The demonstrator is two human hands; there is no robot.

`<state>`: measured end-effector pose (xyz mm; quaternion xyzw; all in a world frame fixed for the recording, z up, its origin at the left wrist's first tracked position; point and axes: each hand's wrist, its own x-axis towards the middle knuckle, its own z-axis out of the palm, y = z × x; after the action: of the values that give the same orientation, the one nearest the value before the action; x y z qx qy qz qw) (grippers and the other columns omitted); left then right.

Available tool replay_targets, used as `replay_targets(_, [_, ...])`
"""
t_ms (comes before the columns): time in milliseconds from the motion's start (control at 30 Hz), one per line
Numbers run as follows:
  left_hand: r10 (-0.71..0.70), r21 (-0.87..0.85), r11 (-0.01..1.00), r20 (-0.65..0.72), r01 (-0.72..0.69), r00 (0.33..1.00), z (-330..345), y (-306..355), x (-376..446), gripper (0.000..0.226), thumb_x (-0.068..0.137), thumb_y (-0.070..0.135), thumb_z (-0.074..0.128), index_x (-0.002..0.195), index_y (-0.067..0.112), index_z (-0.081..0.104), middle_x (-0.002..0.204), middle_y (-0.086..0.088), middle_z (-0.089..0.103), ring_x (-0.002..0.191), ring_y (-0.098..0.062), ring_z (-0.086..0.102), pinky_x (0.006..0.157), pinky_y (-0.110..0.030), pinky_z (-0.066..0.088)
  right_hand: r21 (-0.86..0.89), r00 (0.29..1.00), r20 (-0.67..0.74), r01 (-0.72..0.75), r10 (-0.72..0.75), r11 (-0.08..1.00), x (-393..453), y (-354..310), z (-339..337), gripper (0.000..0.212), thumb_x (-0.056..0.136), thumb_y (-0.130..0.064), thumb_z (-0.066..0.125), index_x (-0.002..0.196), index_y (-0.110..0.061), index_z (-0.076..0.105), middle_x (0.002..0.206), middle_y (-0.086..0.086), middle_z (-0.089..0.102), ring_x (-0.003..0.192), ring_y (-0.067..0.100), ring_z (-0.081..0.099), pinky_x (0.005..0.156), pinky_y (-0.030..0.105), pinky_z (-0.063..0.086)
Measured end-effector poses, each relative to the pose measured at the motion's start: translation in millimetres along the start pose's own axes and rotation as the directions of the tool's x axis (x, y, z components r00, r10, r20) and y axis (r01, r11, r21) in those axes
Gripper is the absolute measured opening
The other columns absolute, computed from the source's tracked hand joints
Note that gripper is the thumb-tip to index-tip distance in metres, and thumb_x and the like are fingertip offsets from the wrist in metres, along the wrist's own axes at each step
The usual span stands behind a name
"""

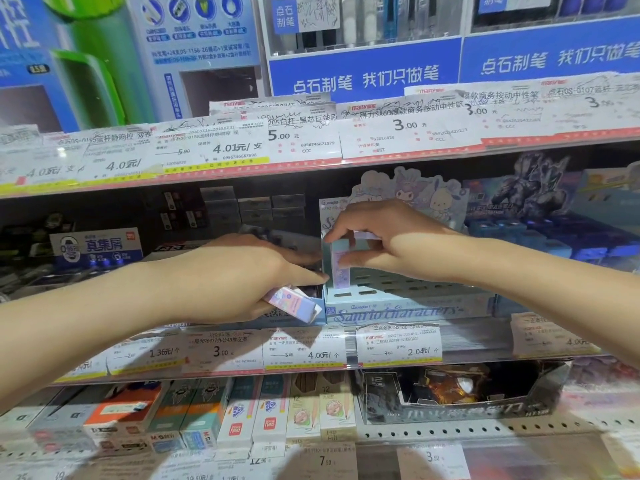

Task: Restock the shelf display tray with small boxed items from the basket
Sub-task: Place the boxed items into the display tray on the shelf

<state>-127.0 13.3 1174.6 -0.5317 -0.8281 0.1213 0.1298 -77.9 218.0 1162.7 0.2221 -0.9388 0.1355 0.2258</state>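
Middle shelf of a stationery display, seen from head height. Right hand [377, 237] reaching in over the pale blue display tray [391, 308], thumb and fingertips pinching a small pastel boxed item [338, 263] and holding it upright at the tray's rear left corner, against the left wall. Lower end of that box reaching down to the slotted tray floor; whether resting on it, not discernible. Remaining slots [391, 282] showing as dark rectangular openings across the floor.

Left hand [242, 275] lying just left of the tray, fingers curling around a second small box [294, 303], pink and lilac, tilting with one end jutting toward the tray's front left corner. Index finger stretching straight toward the tray's left wall, its tip at or very near that wall.

Cartoon-character header card [408, 195] standing behind the tray. Printed price labels [398, 344] running along the shelf edge below, with a second label strip [242, 147] on the shelf above. Boxed pencils [270, 410] standing in rows on the lower shelf. Basket not in view.
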Motion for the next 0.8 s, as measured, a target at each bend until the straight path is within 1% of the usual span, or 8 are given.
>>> replay_targets(133, [0.003,-0.048,0.999,-0.089,-0.007,0.996,8,-11,-5,0.074,0.080,0.012,0.050,0.136,0.054,0.026,0.148,0.024,0.032,0.115,-0.011,0.057,0.080,-0.021,0.045,-0.020,0.998,0.014,0.058,-0.058,0.998,-1,3,4,0.026,0.078,-0.027,0.070,0.101,-0.015,0.069,0.090,-0.011,0.055,0.082,0.007,0.056,0.075,0.019,0.041])
replay_targets(233, [0.024,-0.018,1.000,-0.047,-0.025,0.999,6,-6,-2,0.060,0.086,0.017,0.049,0.140,0.039,0.034,0.143,0.012,0.046,0.116,-0.014,0.055,0.086,-0.023,0.043,0.022,0.998,0.046,0.040,-0.041,0.999,0,0,-1,0.026,0.080,-0.030,0.065,0.103,-0.017,0.070,0.083,-0.020,0.052,0.075,0.001,0.053,0.072,0.016,0.041])
replay_targets(367, [0.035,-0.048,0.998,-0.081,-0.039,0.996,2,-4,-3,0.056,0.084,0.017,0.049,0.137,0.034,0.040,0.136,0.006,0.054,0.112,-0.017,0.058,0.084,-0.023,0.043,0.193,0.970,0.161,-0.212,0.182,0.958,0,-4,-7,0.031,0.084,-0.042,0.056,0.112,-0.029,0.058,0.090,-0.013,0.055,0.081,0.005,0.055,0.074,0.019,0.044])
replay_targets(400, [0.041,-0.077,0.996,-0.098,-0.049,0.994,3,-5,-5,0.058,0.083,0.018,0.048,0.138,0.034,0.040,0.138,0.006,0.052,0.113,-0.018,0.058,0.083,-0.021,0.041,0.353,0.944,0.195,-0.320,0.265,0.879,1,-5,-7,0.030,0.081,-0.040,0.051,0.109,-0.031,0.053,0.086,-0.007,0.053,0.070,0.007,0.052,0.062,0.019,0.042])
replay_targets(467, [0.032,-0.120,0.992,-0.115,-0.046,0.993,5,-6,-6,0.064,0.077,0.022,0.042,0.139,0.036,0.038,0.142,0.007,0.048,0.116,-0.018,0.057,0.085,-0.020,0.039,0.693,0.900,0.287,-0.432,0.328,0.578,1,-6,-8,0.026,0.073,-0.028,0.039,0.096,-0.025,0.049,0.075,-0.001,0.044,0.050,0.009,0.035,0.044,0.018,0.027])
replay_targets(567, [0.031,-0.130,0.990,-0.157,-0.052,0.987,5,-3,-8,0.066,0.075,0.010,0.046,0.136,0.034,0.044,0.141,0.009,0.049,0.109,-0.020,0.061,0.080,-0.035,0.055,0.865,0.901,0.358,-0.419,0.244,0.276,-4,-6,-15,0.024,0.071,-0.021,0.033,0.084,-0.012,0.051,0.073,0.001,0.042,0.051,0.010,0.029,0.047,0.020,0.022])
replay_targets(700, [0.066,-0.229,0.964,-0.281,-0.134,0.957,1,-1,-8,0.045,0.070,0.014,0.043,0.108,0.019,0.066,0.116,0.003,0.065,0.087,-0.019,0.067,0.068,-0.038,0.055,0.889,0.895,0.381,-0.424,0.233,0.174,-6,-5,-15,0.022,0.090,-0.020,0.035,0.078,-0.012,0.052,0.074,0.000,0.046,0.056,0.009,0.041,0.052,0.019,0.038])
replay_targets(800, [-0.010,-0.428,0.895,-0.294,-0.122,0.956,1,3,-4,0.017,0.082,0.015,0.049,0.074,0.011,0.064,0.067,0.007,0.060,0.058,-0.005,0.055,0.055,-0.021,0.045,0.908,0.914,0.308,-0.365,0.265,0.204,-5,-9,-13,0.012,0.086,-0.019,0.049,0.076,-0.015,0.054,0.071,-0.004,0.055,0.068,0.011,0.051,0.067,0.019,0.049])
